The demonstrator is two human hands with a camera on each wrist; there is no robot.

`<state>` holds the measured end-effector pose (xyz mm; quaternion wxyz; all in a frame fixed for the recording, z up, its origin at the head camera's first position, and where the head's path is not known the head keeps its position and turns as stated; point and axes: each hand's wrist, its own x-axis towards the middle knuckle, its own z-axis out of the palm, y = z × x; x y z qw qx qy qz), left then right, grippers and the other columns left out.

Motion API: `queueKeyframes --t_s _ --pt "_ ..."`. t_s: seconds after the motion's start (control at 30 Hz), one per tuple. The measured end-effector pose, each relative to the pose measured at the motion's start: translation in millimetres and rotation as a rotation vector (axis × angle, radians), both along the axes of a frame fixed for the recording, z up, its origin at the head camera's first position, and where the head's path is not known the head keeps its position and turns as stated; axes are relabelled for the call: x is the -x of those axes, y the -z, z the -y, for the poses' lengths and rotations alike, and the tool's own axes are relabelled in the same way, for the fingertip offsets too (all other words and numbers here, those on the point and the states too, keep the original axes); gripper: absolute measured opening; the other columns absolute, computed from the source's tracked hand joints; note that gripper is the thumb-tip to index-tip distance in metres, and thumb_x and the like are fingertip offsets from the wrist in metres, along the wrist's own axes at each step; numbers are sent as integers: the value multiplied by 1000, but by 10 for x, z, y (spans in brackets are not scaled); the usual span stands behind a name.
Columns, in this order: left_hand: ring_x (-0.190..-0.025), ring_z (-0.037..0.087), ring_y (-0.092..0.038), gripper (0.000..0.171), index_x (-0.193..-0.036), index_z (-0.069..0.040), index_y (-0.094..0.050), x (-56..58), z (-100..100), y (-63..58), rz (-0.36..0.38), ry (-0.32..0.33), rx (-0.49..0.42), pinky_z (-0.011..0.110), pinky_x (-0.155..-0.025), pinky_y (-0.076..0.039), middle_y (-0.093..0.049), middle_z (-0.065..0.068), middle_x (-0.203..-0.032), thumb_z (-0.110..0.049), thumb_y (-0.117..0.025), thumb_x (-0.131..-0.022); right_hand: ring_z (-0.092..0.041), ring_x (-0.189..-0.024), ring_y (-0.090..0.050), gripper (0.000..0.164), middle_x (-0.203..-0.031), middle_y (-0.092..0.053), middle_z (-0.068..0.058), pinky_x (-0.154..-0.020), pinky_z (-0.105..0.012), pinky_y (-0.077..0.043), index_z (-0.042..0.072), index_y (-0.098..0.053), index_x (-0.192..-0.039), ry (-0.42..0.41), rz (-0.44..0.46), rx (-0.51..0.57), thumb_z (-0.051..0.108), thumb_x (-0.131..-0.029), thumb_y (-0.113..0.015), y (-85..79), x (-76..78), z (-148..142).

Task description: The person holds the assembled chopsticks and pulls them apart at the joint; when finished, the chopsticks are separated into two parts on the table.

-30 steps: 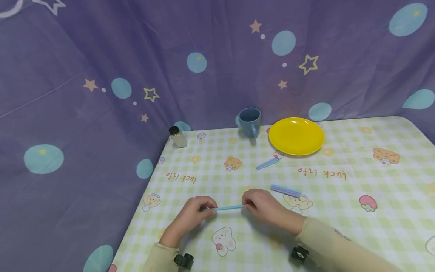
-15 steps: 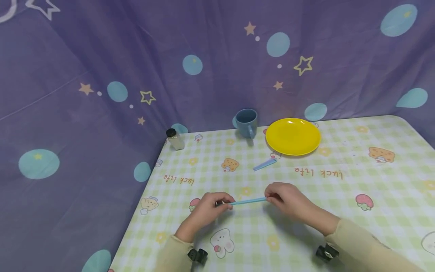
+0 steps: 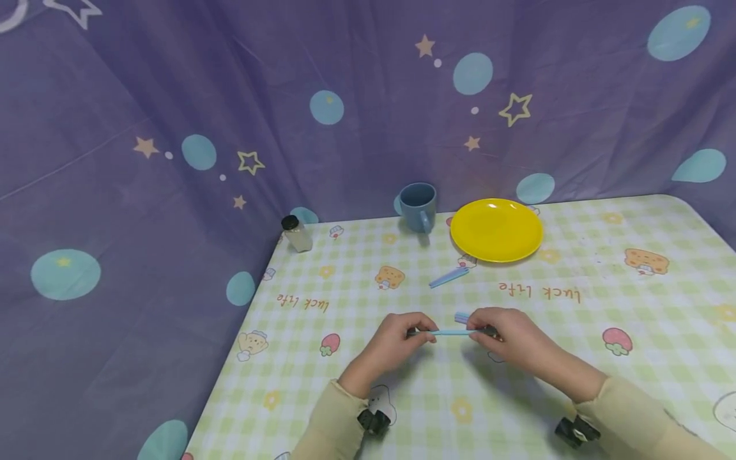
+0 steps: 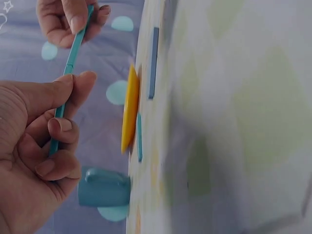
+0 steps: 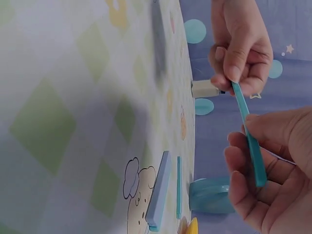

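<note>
A slim turquoise stick (image 3: 453, 332) is held level between my two hands, above the tablecloth. My left hand (image 3: 399, 338) pinches its left part between thumb and fingers. On the other part, my right hand (image 3: 514, 329) has a similar pinch, with a short stretch of stick showing between the hands. A thin seam crosses the stick (image 4: 69, 67) in the left wrist view. Behind my right fingers lie blue and lilac sticks (image 3: 462, 317), mostly hidden in the head view; the right wrist view shows this lilac-blue bundle (image 5: 158, 192) lying on the cloth.
Farther back rests another folded-looking pair of blue strips (image 3: 449, 277). A yellow plate (image 3: 497, 230) and a blue mug (image 3: 418, 207) stand near the back edge. At the back left corner is a small black-capped bottle (image 3: 297, 234). A purple curtain (image 3: 368, 128) hangs behind.
Both hands have moved right with the stick and now sit closer together, so less of it shows between them. The bundle was visible, then covered, and now partly shows.
</note>
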<state>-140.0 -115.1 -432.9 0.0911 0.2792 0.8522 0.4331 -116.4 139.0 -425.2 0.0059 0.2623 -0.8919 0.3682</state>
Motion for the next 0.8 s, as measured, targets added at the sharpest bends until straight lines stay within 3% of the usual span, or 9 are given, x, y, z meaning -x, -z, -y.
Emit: queueKeyframes --t_s 0.33,0.47,0.67,0.8 --pt "-79 -6 -59 9 -99 -16 -74 21 -279 1 -94 73 37 14 -70 -48 -72 -9 -95 -18 -65 -95 0 -75 -61 11 -94 -71 9 -65 -26 -52 20 -74 -99 -21 -66 33 14 -89 -72 54 -7 -13" --pt "-80 -7 -60 12 -100 -16 -76 7 -299 -16 -78 86 31 13 -71 -49 -72 -9 -98 -15 -65 -95 2 -71 -58 11 -93 -71 8 -63 -24 -51 19 -75 -98 -42 -64 78 13 -90 -71 95 -9 -25" --pt "-89 -6 -63 15 -104 -13 -76 -6 -300 6 -62 80 -37 14 -75 -50 -73 -5 -101 -13 -64 -94 4 -64 -55 17 -94 -72 4 -59 -23 -50 16 -75 -100 -67 -128 151 5 -88 -71 134 -14 -28" --pt "-90 -5 -64 16 -105 -13 -76 -18 -302 30 -48 68 -60 15 -75 -51 -73 -5 -103 -14 -65 -94 4 -63 -56 17 -95 -72 3 -60 -24 -51 15 -75 -101 -65 -95 149 5 -89 -70 100 -26 -32"
